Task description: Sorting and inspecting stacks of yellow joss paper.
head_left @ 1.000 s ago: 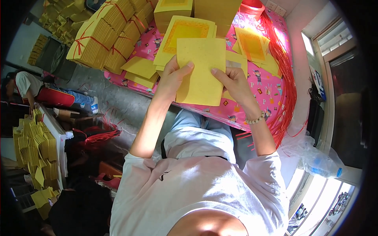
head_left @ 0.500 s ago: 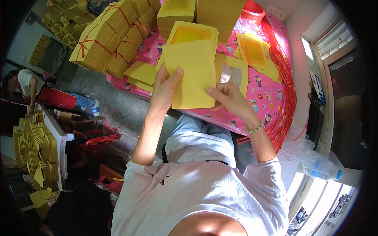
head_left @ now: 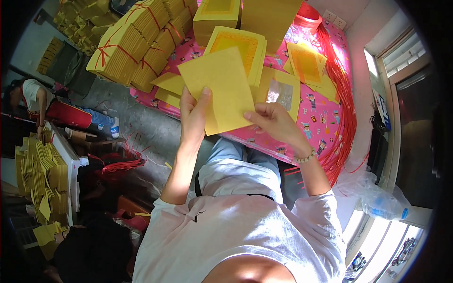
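Grey concrete floor (head_left: 141, 127); bright window (head_left: 401, 61) at rt.

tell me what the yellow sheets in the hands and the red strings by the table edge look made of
Yellow sheets: thin matte paper, apparently; they flex in the left hand and right hand. Red strings: glossy, probably plastic twine, hanging in loose strands.

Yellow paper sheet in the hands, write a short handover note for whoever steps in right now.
Left hand: grips the yellow sheet at its lower left, thumb on top.
Right hand: pinches the sheet's lower right edge.
The sheet is held tilted above the pink patterned cloth.
Under it lies a stack of gold-printed sheets; a sheet with a silver square sits beside the right hand.
Tied bundles are piled at far left; red strings hang along the right edge.
Done: bundles tied. Left: loose sheets on the cloth remain untied.
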{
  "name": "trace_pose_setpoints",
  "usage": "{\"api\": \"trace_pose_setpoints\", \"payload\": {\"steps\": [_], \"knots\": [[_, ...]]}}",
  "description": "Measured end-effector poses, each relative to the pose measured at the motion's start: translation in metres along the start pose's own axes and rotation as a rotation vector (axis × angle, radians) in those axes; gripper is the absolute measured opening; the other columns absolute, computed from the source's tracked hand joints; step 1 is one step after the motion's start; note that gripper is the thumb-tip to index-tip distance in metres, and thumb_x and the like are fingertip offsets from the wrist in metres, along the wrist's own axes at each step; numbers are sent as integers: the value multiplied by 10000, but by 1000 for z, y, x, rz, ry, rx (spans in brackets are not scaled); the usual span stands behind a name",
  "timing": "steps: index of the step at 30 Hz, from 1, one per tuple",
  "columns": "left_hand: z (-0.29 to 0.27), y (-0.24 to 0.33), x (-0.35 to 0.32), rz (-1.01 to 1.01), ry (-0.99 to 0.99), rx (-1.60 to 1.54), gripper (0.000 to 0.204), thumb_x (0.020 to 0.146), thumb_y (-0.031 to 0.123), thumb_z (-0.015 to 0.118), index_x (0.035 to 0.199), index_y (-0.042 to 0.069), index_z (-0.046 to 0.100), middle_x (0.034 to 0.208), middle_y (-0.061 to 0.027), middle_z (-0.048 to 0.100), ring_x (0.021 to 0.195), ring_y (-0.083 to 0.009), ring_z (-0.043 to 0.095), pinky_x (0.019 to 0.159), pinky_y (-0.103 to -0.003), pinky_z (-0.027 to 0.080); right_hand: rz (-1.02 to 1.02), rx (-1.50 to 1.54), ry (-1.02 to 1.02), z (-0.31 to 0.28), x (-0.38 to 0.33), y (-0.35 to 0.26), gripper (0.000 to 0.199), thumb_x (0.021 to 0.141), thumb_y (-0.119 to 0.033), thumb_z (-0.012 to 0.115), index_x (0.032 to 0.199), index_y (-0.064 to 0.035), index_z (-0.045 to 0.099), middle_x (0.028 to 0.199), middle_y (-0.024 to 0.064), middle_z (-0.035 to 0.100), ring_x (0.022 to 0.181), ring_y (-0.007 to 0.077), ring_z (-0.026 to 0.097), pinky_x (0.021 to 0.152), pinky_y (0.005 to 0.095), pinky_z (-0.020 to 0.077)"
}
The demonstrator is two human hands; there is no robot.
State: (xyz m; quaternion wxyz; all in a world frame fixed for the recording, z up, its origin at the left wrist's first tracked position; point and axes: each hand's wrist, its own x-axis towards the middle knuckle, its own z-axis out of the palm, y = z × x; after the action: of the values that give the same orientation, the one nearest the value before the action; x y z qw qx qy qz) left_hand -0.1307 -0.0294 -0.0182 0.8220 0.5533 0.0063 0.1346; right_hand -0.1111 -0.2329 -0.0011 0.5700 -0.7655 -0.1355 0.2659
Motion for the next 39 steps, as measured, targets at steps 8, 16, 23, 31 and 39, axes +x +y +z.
{"api": "trace_pose_setpoints", "payload": {"steps": [8, 16, 23, 31, 39], "knots": [[3, -5, -26, -14, -117, 62, 419, 922, 18, 469, 1330, 15, 374, 1261, -88, 498, 1152, -152, 478, 967, -293, 389, -276, 230, 124, -9, 30, -18, 229, 913, -213, 612, 909, 16, 618, 771, -2, 631, 667, 16, 571, 553, 184, 457], [-22, 1, -33, -71, -33, -129, 388, 938, 74, 486, 1312, 18, 399, 1218, -74, 537, 1122, -139, 507, 958, -292, 402, -197, 86, 39, 17, 36, -24, 262, 897, -203, 631, 748, 9, 591, 594, -29, 536, 515, 2, 478, 444, 179, 358], [-48, 1, -41, -95, 102, -82, 347, 919, 106, 547, 1248, 15, 485, 1180, -73, 576, 1078, -126, 537, 924, -277, 426, -296, -161, -4, 34, 60, -23, 306, 903, -236, 612, 739, 19, 572, 564, -28, 470, 518, 3, 421, 457, 203, 341], [-119, 33, -3, -167, 138, -156, 340, 890, 111, 596, 1198, -15, 522, 1132, -89, 612, 1002, -161, 603, 886, -299, 476, -511, -279, 168, 22, 103, -37, 230, 919, -202, 570, 1005, 5, 619, 875, 74, 621, 773, 150, 598, 688, 261, 485], [-143, 19, 98, -23, 286, -253, 356, 931, 137, 553, 1251, -1, 478, 1198, -79, 574, 1065, -207, 573, 937, -349, 464, -580, -526, 332, 9, 134, -3, 171, 857, -106, 609, 996, -5, 614, 973, 117, 566, 882, 239, 604, 753, 308, 504]]}}
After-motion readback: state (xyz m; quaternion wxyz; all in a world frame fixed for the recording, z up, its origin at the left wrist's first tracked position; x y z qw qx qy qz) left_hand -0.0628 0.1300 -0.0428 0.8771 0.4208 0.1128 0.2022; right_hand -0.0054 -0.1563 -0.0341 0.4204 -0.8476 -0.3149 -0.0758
